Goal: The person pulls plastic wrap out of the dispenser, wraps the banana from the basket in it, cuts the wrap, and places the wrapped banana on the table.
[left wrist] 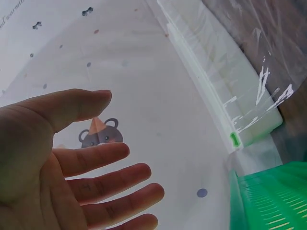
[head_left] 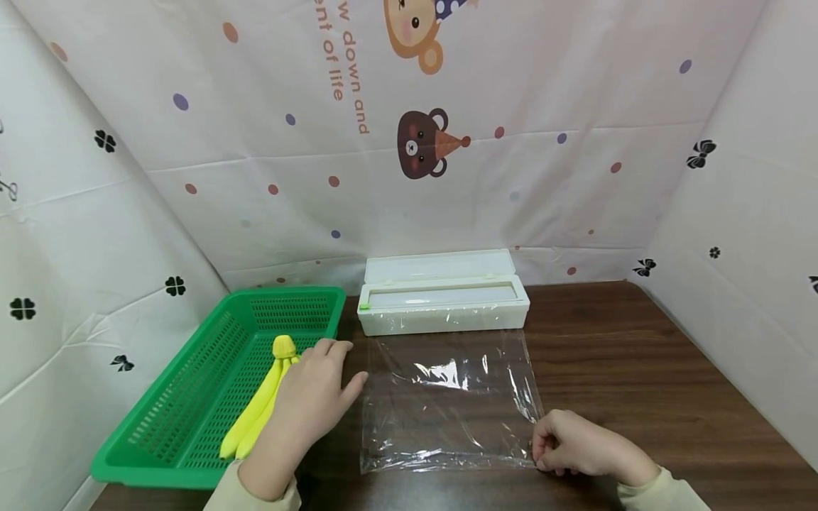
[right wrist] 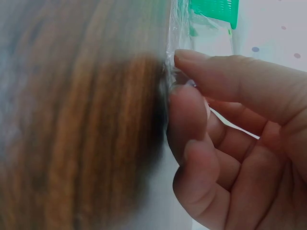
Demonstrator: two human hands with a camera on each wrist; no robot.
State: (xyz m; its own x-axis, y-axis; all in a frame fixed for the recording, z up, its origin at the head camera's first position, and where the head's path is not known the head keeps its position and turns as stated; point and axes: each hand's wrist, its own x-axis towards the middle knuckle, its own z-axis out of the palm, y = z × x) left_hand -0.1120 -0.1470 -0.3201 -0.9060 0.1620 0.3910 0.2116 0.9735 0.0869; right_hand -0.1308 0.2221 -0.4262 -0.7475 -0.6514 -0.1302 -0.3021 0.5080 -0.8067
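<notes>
A sheet of clear plastic wrap [head_left: 441,411] runs from the front of a white wrap dispenser [head_left: 444,319] toward the near side of the brown table. At the sheet's near right corner my right hand [head_left: 578,443] pinches the film between thumb and fingers; the right wrist view shows the film's edge at the fingertips. My left hand [head_left: 319,390] is raised beside the right rim of the green basket [head_left: 217,376], fingers spread and holding nothing. In the basket lies a yellow bunch of bananas [head_left: 262,404], partly hidden behind that hand and forearm.
The dispenser's lid [head_left: 441,266] is tipped back toward the patterned cloth wall [head_left: 556,191]. A small green slider [head_left: 364,306] sits at the dispenser's left end. Cloth walls also bound the table [head_left: 613,355] on the left and right.
</notes>
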